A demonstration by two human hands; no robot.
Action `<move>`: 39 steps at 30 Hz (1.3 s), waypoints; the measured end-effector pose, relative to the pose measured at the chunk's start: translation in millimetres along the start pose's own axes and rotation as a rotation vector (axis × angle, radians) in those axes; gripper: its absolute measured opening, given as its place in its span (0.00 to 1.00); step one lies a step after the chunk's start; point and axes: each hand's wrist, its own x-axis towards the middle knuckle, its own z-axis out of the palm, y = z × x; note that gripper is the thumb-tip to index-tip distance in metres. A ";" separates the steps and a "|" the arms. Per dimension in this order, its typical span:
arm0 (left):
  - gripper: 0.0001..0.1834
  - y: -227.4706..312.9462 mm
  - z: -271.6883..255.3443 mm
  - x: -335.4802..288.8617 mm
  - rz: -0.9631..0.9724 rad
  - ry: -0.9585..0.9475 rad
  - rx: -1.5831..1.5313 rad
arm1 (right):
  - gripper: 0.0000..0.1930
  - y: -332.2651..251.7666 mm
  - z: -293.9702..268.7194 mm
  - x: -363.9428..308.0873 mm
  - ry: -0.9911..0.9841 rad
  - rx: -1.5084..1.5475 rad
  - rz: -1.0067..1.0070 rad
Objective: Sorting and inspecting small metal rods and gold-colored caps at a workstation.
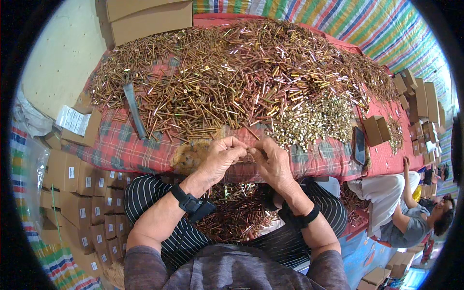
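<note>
My left hand and my right hand meet over the near edge of the table. Thumb and fingers are pinched on both, the tips almost touching. Whatever they hold is too small and covered to make out. Beyond them spreads a large heap of long brass-coloured metal rods, like bolts or screws. Just past my right hand lies a pile of small shiny metal pieces, possibly nuts. A red plaid cloth covers the table, with a worn yellowish patch beside my left hand.
A grey curved strip lies left of the heap. At right are a dark phone-like slab and an open small carton. Stacked cartons stand at lower left. More rods lie between my legs. A co-worker sits at right.
</note>
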 end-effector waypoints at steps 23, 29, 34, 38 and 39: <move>0.10 23.9 -52.4 10.4 0.544 0.334 1.564 | 0.07 46.3 19.7 19.5 0.034 -0.375 0.069; 0.05 21.3 -60.8 17.9 0.537 0.403 1.796 | 0.10 61.2 37.6 24.4 -0.038 -0.541 -0.001; 0.06 25.7 -62.1 20.6 0.445 0.324 1.798 | 0.09 52.3 37.7 19.8 -0.095 -0.566 0.061; 0.04 16.9 -69.9 20.6 0.576 0.269 1.805 | 0.08 42.6 35.2 17.4 -0.140 -0.669 0.039; 0.04 15.8 -70.6 20.4 0.610 0.277 1.810 | 0.09 39.8 36.3 17.7 -0.144 -0.685 0.052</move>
